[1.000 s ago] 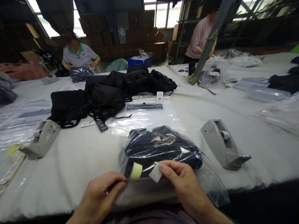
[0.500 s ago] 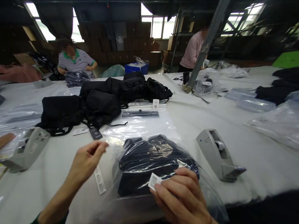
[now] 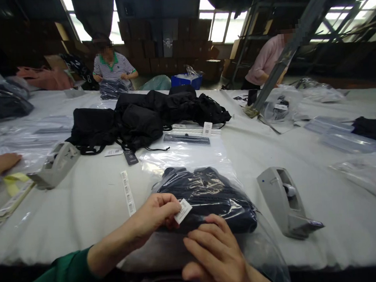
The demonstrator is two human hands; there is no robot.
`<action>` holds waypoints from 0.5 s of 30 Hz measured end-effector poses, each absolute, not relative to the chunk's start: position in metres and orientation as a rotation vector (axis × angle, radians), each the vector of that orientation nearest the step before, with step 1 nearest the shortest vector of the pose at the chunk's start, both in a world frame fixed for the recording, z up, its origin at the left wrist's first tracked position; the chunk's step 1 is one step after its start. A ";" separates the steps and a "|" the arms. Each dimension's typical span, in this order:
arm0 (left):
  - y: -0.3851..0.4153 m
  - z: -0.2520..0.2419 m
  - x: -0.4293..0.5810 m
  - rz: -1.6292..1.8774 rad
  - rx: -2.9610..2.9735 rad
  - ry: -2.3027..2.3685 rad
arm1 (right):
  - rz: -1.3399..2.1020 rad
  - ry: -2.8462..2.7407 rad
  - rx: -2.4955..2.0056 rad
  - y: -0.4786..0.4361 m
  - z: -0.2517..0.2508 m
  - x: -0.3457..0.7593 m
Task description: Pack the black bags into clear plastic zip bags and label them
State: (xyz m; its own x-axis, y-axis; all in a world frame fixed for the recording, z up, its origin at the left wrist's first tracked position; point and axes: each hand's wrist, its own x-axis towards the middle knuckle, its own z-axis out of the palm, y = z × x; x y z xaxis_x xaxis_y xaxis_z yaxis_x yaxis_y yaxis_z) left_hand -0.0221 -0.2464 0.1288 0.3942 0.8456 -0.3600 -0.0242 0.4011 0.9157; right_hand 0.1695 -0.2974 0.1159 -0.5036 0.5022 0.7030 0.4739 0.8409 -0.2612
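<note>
Between the thumb and fingers of my left hand is a small white barcode sticker, pinched at its left edge. My right hand hangs just below and to the right of it, fingers apart and bent, with nothing visible in them. Beneath both hands lies a clear plastic bag with a dark zip strip at its far end. Inside is a folded dark garment. To the left, a strip of barcode stickers lies on the white table.
Grey tape dispensers stand right and left. Black drawstring bags with tags lie beyond the plastic bag. Another person's hand rests at the left. Two people work across the table, near a slanted metal post.
The sticker has passed from my right hand to my left, which moved right and down over the bag. My right hand has let go and its fingers have opened. The view has shifted left.
</note>
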 end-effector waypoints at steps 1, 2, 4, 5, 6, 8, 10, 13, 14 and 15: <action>-0.245 0.131 -0.022 0.653 1.016 1.016 | 0.165 -2.104 -0.784 -0.297 0.119 0.174; -0.244 0.132 -0.022 0.623 1.034 1.015 | 0.294 -2.000 -0.888 -0.297 0.122 0.178; -0.245 0.134 -0.021 0.602 1.053 1.005 | 0.561 -1.782 -1.114 -0.294 0.128 0.187; -0.245 0.134 -0.020 0.617 1.036 0.994 | 0.693 -1.688 -1.201 -0.292 0.130 0.190; -0.246 0.134 -0.018 0.654 0.995 0.979 | 0.822 -1.608 -1.259 -0.291 0.130 0.191; -0.249 0.133 -0.012 0.775 0.864 0.937 | 1.051 -1.452 -1.303 -0.291 0.127 0.189; -0.254 0.131 -0.003 0.903 0.741 0.882 | 1.248 -1.287 -1.272 -0.292 0.122 0.180; -0.265 0.125 0.014 1.051 0.657 0.764 | 1.409 -1.029 -1.108 -0.293 0.115 0.159; -0.268 0.121 0.020 1.092 0.640 0.734 | 1.423 -0.948 -1.039 -0.293 0.115 0.153; -0.271 0.117 0.025 1.135 0.629 0.718 | 1.429 -0.876 -0.975 -0.293 0.115 0.147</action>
